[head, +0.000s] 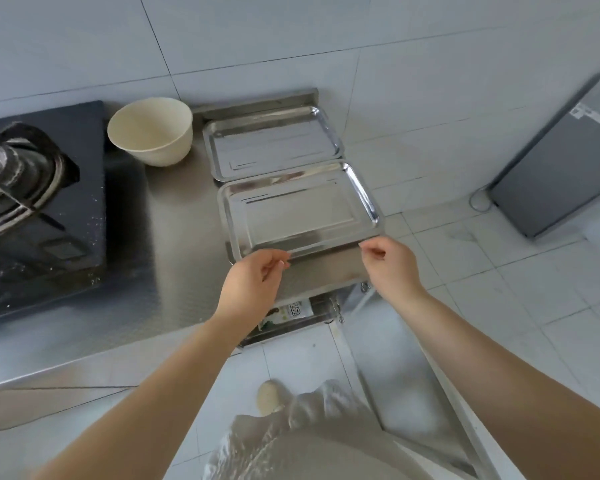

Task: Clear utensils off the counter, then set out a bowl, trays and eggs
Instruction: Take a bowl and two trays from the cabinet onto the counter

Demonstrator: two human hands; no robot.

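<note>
Both hands loosely curled, left hand (253, 282), right hand (388, 261), near tray (298, 211) edge just beyond fingertips

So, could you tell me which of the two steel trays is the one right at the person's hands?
The near tray: both hands are at its front edge. The far tray lies beyond it.

The light around me is soft, even and cool, bright enough to show everything, with no hard shadows; only faint soft shade sits under my hands (326, 268). The two steel trays (300, 209) shine, mirroring pale wall and streaks of glare along their rims. The brushed table (174, 244) carries a dull sheen. The wide lens bends the tile lines on the wall and floor, most strongly toward the edges. My clothing at the bottom and the stove (32, 202) at the left look smeared and soft.
</note>
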